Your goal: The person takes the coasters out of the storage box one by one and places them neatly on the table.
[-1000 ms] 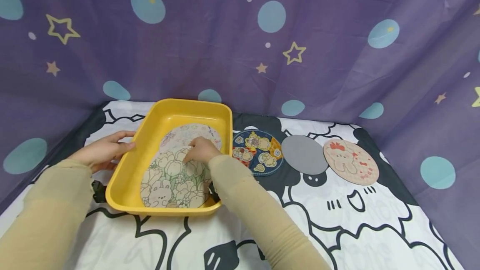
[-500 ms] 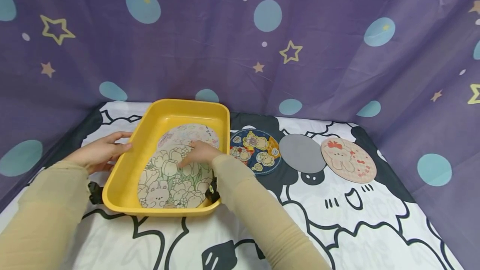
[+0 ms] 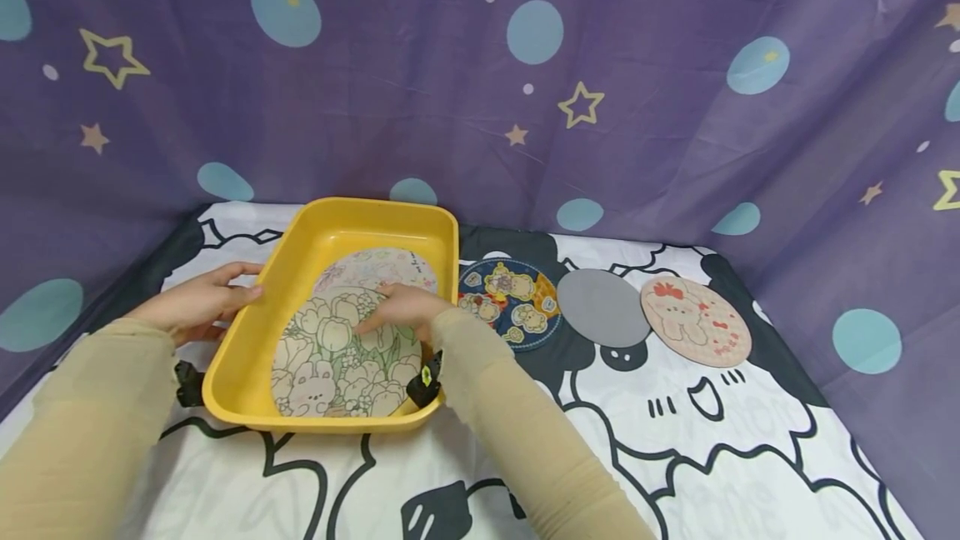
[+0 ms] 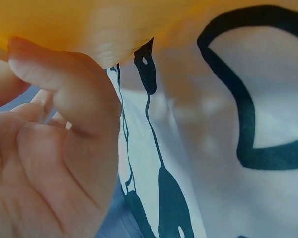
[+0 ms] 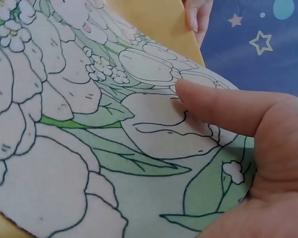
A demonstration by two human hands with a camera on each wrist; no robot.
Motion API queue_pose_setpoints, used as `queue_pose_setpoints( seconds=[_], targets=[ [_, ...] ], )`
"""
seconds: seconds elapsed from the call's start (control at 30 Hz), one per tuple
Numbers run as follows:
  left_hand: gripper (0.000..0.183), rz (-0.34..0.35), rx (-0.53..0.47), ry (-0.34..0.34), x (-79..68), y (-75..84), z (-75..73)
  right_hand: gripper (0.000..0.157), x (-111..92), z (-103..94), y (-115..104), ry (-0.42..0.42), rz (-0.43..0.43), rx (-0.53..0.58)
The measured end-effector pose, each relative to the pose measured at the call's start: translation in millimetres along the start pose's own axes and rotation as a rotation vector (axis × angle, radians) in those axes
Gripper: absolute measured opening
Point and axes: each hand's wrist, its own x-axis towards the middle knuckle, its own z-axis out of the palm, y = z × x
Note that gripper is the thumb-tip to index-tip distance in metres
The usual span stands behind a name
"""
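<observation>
In the head view my right hand (image 3: 403,308) grips the upper right edge of a round mat (image 3: 330,357) printed with tulips and a rabbit. Its thumb (image 5: 208,101) lies on top of the mat in the right wrist view, and the other fingers are hidden beneath. Under the tulip mat, a pale pink round mat (image 3: 375,263) shows at its far part. Both mats are inside a yellow plastic tray (image 3: 255,357). My left hand (image 3: 202,300) touches the tray's left rim from outside, its thumb (image 4: 64,79) against the wall in the left wrist view.
Right of the tray, a dark blue bear-print mat (image 3: 517,307), a plain grey one (image 3: 602,307) and a pink rabbit one (image 3: 697,323) lie in a row. The cloth (image 3: 720,473) has a black-and-white cartoon print. A purple curtain (image 3: 420,107) hangs behind.
The tulip mat shifts slightly left and its far edge sits a little higher in my right hand. My left hand stays at the tray's rim. The whole head view drifts slightly.
</observation>
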Motion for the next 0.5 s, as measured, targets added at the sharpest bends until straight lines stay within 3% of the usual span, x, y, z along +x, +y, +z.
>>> queue_pose_setpoints(
  seconds=[0.23,0.5],
  targets=[
    [0.072,0.011,0.006,0.003,-1.8,1.5,0.7,0.081,0.1,-1.2,-1.8,-0.026,0.007,0.016],
    [0.069,0.015,0.013,0.004,-1.5,0.9,0.2,0.058,-3.1,-1.4,-4.5,-0.092,-0.018,0.032]
  ],
)
